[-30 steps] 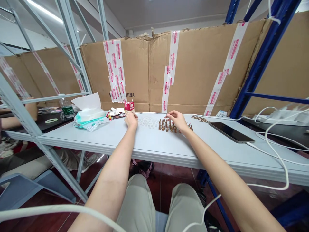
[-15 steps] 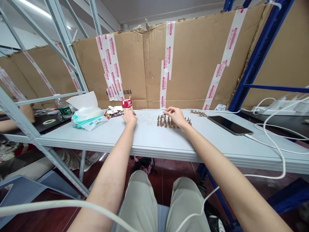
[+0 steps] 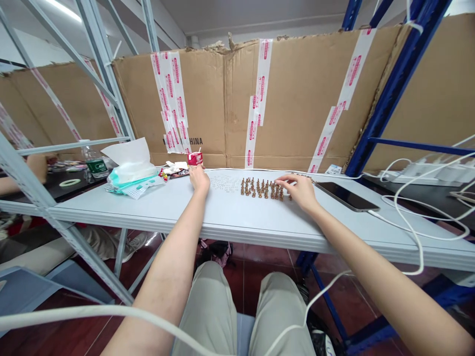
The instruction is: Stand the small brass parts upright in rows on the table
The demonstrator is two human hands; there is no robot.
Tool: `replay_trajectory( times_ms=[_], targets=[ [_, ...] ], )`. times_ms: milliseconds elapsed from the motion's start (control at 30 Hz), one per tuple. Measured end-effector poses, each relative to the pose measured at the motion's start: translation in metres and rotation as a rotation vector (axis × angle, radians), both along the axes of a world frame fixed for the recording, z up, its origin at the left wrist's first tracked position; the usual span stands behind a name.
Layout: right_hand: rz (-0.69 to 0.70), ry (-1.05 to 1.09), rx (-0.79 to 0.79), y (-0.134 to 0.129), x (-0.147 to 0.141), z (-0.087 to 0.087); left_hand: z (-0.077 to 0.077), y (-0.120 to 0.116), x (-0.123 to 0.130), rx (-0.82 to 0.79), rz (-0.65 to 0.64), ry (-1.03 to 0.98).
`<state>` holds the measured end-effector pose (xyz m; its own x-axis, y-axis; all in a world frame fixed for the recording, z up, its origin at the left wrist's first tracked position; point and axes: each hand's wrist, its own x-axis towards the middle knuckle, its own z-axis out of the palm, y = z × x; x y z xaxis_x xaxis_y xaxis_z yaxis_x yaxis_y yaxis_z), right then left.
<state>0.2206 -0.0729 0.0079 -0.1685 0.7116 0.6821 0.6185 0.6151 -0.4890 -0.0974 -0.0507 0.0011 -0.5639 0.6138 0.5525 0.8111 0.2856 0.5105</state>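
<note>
My right hand (image 3: 300, 190) hovers at the right end of several rows of small bronze-coloured pieces (image 3: 256, 187) standing upright on the light grey table. Its thumb and fingertips are drawn together low over the pieces; what they pinch, if anything, is too small to make out. At the left, my left hand (image 3: 199, 179) rests on the table in front of a small red drink carton (image 3: 195, 158) with a straw, covering its lower part. My left fingertips are mostly hidden. Many tiny clear bits (image 3: 224, 183) lie scattered between my hands.
A phone (image 3: 347, 196) with a white cable lies at the right, near a power strip (image 3: 426, 170). More bronze pieces lie behind my right hand. Left are a tissue pack (image 3: 131, 173), wrappers (image 3: 174, 170) and a bottle (image 3: 95, 163). A cardboard wall (image 3: 218, 104) closes off the back.
My right hand has moved right, from above the middle of the bronze pieces to their right end, uncovering more of them. My left hand stays by the carton. The view has shifted slightly.
</note>
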Motion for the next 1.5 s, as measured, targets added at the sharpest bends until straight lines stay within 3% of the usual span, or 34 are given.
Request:
replay_trajectory(
  times_ms=[133,267,633,967,1100,1233,1500],
  targets=[
    [-0.129,-0.047,-0.021,-0.013,0.036,-0.007,-0.004,0.003,0.0,0.045,-0.072,0.02],
    [-0.226,-0.147,-0.007,-0.022,0.047,-0.009,-0.004,0.001,0.002,0.075,-0.135,0.013],
    [-0.119,-0.391,0.053,-0.02,0.046,-0.012,-0.002,-0.003,0.006,0.071,-0.19,-0.011],
    [-0.116,-0.439,0.075,-0.017,0.047,-0.013,-0.011,0.006,0.001,0.267,-0.329,-0.089],
    [-0.28,-0.353,0.149,-0.015,0.05,-0.009,-0.011,0.006,0.0,0.229,-0.318,-0.057],
    [-0.492,-0.314,0.154,0.003,0.066,-0.004,-0.011,0.005,0.001,0.177,-0.323,-0.053],
    [-0.65,-0.717,-0.098,0.055,0.106,-0.017,-0.012,0.007,0.001,0.144,-0.323,-0.064]
  ],
)
